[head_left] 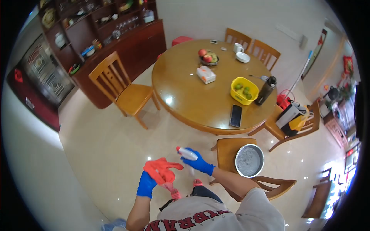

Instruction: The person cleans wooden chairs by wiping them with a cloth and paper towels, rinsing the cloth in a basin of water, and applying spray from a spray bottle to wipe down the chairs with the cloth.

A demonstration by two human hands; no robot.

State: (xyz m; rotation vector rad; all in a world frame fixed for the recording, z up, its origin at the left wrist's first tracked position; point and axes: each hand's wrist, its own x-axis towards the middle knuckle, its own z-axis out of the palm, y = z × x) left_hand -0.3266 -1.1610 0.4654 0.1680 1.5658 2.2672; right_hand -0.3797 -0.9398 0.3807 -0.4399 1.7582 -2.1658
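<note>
Blue gloves point(145, 189) covered my left grip point(148, 184) and my right grip point(198, 162) in the lower middle of the frame, where both hung over the glossy floor point(108, 154). My right grip was closed around a spray bottle point(189, 154), its white head tipped with a red nozzle point(178, 149) that faced the upper left. On my left grip lay a bunched red cloth point(161, 170), hiding the fingers, so I could not tell how tightly they were clenched. Bottle and cloth were near each other, yet the nozzle appeared to point above the fabric; a squeeze at that angle, I judged, could send mist past it onto the tile, and a wet patch by my pink sandals point(175, 194) might make me slip. If those hidden fingers pinched little of it, the cloth could also slide off. At the lower right, a metal basin point(236, 161) of cloudy liquid point(249, 161) sat on a chair point(226, 150), close by my right forearm point(235, 181); one careless swing could knock it and spill it. Above that, a dark phone point(235, 116) lay near the lower edge of the table point(177, 84), where drifting spray might wet it.
</note>
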